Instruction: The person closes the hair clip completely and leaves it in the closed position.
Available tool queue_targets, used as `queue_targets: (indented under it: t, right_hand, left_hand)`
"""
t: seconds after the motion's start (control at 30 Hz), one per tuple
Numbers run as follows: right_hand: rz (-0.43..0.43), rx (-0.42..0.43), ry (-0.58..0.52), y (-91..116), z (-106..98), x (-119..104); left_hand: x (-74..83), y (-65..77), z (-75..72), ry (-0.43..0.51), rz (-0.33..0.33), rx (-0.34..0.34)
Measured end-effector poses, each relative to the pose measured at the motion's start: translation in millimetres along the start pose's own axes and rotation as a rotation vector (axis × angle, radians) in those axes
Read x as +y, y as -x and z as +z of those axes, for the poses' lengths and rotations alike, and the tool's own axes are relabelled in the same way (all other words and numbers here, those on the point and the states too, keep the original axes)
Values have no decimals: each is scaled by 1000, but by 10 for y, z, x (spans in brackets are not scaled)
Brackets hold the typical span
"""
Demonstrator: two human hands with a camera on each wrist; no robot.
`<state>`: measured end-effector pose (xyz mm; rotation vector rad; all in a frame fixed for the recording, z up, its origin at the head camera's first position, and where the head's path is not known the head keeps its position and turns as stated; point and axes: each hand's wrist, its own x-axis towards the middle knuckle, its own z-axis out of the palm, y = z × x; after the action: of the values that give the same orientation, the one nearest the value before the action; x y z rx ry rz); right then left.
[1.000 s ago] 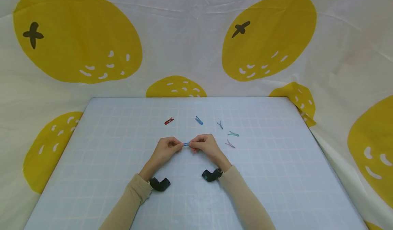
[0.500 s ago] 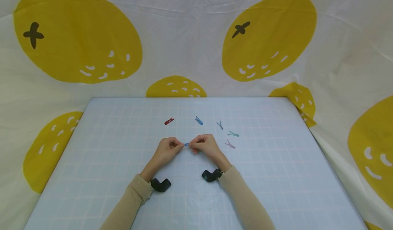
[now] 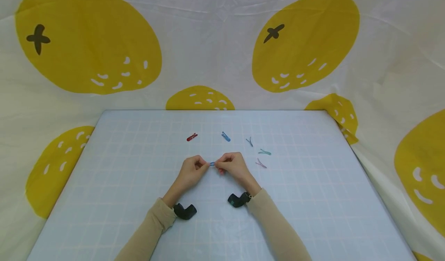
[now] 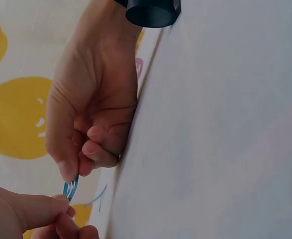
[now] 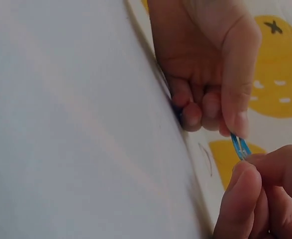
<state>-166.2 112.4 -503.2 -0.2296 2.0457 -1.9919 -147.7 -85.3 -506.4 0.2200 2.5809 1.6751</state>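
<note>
A small blue snap hair clip (image 3: 212, 164) spans the gap between the two hands, near the middle of the table. My left hand (image 3: 192, 172) pinches one end between thumb and index finger. The other end is pinched by my right hand (image 3: 234, 168). In the left wrist view, the blue clip (image 4: 71, 189) shows a slit between its two strips, and its ends are hidden under the fingertips. The right wrist view shows the same clip (image 5: 240, 146) slightly bowed. The remaining fingers of both hands curl inward, close to the tabletop.
Beyond the hands lie a red clip (image 3: 192, 137) and another blue clip (image 3: 226, 136). To the right are a spread grey-blue clip (image 3: 249, 141), a spread green clip (image 3: 265, 152) and a spread pink clip (image 3: 261, 163). A patterned cloth (image 3: 208, 40) hangs behind the table (image 3: 139, 145).
My left hand and forearm have shifted slightly right, towards the right hand. A little less of the blue clip shows between the fingertips. The other clips have stayed put.
</note>
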Motion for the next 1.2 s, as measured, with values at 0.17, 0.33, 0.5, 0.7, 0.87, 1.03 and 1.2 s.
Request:
queue_targets:
  t: [0.17,0.33,0.5,0.7,0.87,1.03,1.2]
  right_hand:
    - [-9,-6,-9,-3,-15,6]
    - [-2,-7,-11,-10,-32,16]
    - [-12,-16,-29,-12,-32,12]
    - [-19,-34,-73,-21,-31,25]
    - [-13,-36,-88,-29,-24,30]
    - [-15,-36,-84,-35,-24,35]
    - [-29,-43,-80,-34,-33,35]
  left_hand:
    - [-53,-18,-3,40,-7,11]
    - [-83,-28,-4,72,-23,13]
    - [-96,-29,-3,109,-9,23]
    - [-88,-28,3,150,11,47]
    - [-10,-11,-20,199,-6,43]
    - [209,67,-94,231,14,36]
    - [260,89,-101,240,29,61]
